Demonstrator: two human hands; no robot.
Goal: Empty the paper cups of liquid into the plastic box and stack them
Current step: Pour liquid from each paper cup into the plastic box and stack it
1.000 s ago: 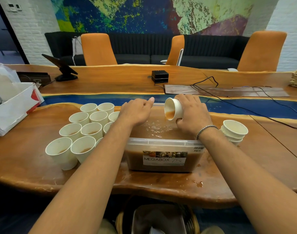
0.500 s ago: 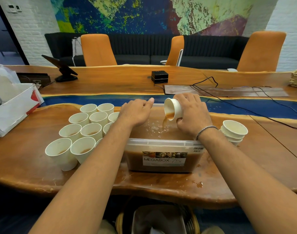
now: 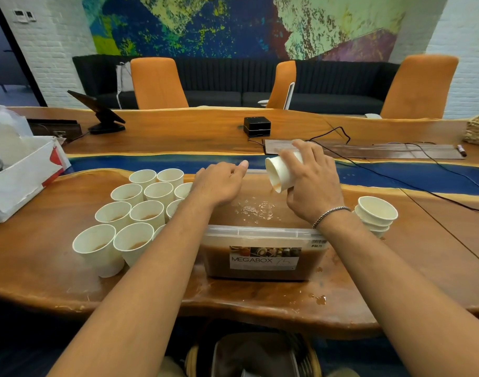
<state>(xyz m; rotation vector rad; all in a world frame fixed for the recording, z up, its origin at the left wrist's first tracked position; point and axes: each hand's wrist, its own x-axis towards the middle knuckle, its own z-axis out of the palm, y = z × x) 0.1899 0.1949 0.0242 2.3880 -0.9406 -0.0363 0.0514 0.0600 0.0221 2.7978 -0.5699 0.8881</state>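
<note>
A clear plastic box (image 3: 262, 232) labelled MEGABOX stands at the table's front centre, holding brown liquid with bubbles on top. My right hand (image 3: 311, 183) grips a white paper cup (image 3: 280, 172) tipped mouth-down to the left over the box; a thin brown trickle hangs at its rim. My left hand (image 3: 219, 183) rests on the box's far left edge, fingers loosely curled, holding nothing. Several white paper cups (image 3: 140, 213) with brown liquid stand in a cluster to the left of the box. A short stack of nested cups (image 3: 375, 213) sits to the right of the box.
Brown drops (image 3: 318, 297) spot the wooden table near its front edge. A white carton (image 3: 20, 175) lies at the far left. A tablet stand (image 3: 102, 115), a black box (image 3: 256, 126), black cables (image 3: 423, 175) and a woven basket (image 3: 477, 130) sit farther back.
My right hand has tipped the cup steeper and lifted it a little; the stream has thinned to a trickle at the rim. My left hand has stayed on the box edge.
</note>
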